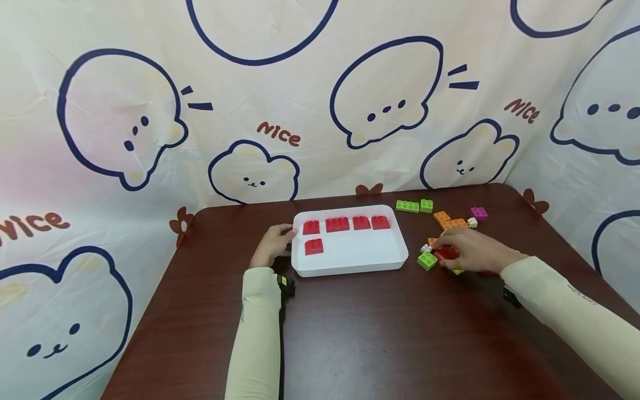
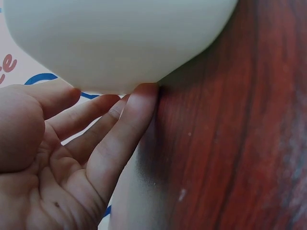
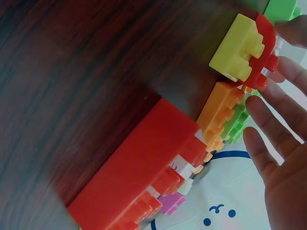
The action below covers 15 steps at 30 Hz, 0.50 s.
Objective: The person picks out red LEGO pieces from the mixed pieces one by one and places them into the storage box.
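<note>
A white tray (image 1: 350, 266) lies on the table with several red building bricks (image 1: 337, 224) in it. My left hand (image 1: 272, 244) is at the tray's left end, its fingertips touching the outer wall (image 2: 124, 57). Over the loose bricks at the right, my right hand (image 1: 467, 250) reaches down with fingers spread. Its thumb and fingertips are around a red brick with a curved side (image 3: 265, 45), by a yellow brick (image 3: 235, 48). The right wrist view does not show a firm grip. Nearer that camera stands a long red brick (image 3: 139, 163).
Green bricks (image 1: 407, 206) lie behind the tray's right corner. Orange bricks (image 1: 454, 223), a purple brick (image 1: 478, 213) and a small white brick (image 1: 472, 222) lie beyond the right hand. A light green brick (image 1: 427, 261) sits left of it. A printed cloth (image 1: 320, 100) hangs behind the table.
</note>
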Each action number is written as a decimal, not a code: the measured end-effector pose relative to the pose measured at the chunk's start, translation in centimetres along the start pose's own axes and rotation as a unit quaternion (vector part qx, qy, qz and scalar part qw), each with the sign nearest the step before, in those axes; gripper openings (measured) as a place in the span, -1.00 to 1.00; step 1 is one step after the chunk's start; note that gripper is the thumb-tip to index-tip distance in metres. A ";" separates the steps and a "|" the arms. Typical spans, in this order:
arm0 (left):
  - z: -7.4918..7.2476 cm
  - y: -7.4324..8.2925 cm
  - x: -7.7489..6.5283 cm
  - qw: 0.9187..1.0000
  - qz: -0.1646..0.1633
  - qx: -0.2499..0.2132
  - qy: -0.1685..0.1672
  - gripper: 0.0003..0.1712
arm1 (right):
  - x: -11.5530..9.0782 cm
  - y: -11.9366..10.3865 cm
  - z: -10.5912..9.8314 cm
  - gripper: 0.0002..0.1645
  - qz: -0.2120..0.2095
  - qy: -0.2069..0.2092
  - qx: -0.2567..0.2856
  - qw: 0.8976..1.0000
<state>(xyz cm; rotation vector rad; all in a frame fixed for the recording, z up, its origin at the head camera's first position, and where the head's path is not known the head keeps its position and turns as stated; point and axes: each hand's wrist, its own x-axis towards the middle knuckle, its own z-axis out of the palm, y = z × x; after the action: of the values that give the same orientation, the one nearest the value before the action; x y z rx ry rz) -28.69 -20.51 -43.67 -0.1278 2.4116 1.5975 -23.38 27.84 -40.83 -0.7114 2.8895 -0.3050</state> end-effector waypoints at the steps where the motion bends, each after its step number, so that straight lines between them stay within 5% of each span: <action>1: 0.0 -0.1 0.0 1.000 0.000 -0.001 0.000 -0.41 | 0.0 0.0 0.0 -0.46 -0.001 -0.001 -0.001 1.000; 15: 0.1 0.0 -0.1 1.000 0.004 -0.002 0.005 -0.43 | 0.1 0.1 0.3 -0.44 0.000 -0.016 -0.003 1.000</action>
<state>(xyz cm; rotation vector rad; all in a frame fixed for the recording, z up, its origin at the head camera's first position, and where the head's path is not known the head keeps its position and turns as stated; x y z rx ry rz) -28.53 -20.40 -43.70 -0.1287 2.4191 1.6090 -23.48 27.78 -41.16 -0.7104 2.8616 -0.2824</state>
